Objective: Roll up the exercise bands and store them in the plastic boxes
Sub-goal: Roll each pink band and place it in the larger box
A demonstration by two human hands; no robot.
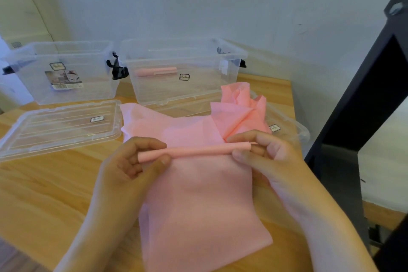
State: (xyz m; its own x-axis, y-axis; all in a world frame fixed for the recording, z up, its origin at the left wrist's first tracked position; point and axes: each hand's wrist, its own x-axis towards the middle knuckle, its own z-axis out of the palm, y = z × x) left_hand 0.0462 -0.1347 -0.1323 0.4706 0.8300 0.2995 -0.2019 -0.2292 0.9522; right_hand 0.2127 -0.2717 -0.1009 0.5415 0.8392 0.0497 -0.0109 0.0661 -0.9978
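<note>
Nearest us the pink band point(198, 201) lies mostly unrolled, our left hand point(130, 168) and right hand point(271, 159) pinching its thin roll point(198, 151); one rolled band point(155, 71) sits in a box point(176, 97).

Pink exercise band point(198, 194), clear plastic boxes point(176, 86), tan wooden table point(44, 194).

Pink band point(198, 194) runs off the lower edge of frame; lid point(293, 125) at centre right lies mostly beneath it (box label print point(184, 77) illegible).
</note>
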